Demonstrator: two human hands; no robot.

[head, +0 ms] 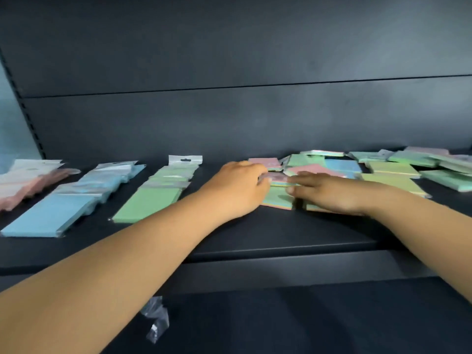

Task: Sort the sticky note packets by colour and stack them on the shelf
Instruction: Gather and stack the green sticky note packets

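Three sorted rows of sticky note packets lie on the dark shelf (255,233): pink packets (28,185) at the far left, blue packets (58,210) beside them, green packets (150,200) in the middle. An unsorted heap of mixed packets (398,172) spreads to the right. My left hand (237,187) reaches into the heap's near left end, its fingers curled round a packet with a clear flap (275,178). My right hand (329,191) lies flat over a multicolour packet (278,198), fingers stretched toward the left hand. The view is blurred by motion.
The shelf's dark back panel (229,118) rises behind the packets. A slotted upright (25,108) runs up the left side. A crumpled clear plastic wrapper (155,318) lies on the lower shelf, below the front edge.
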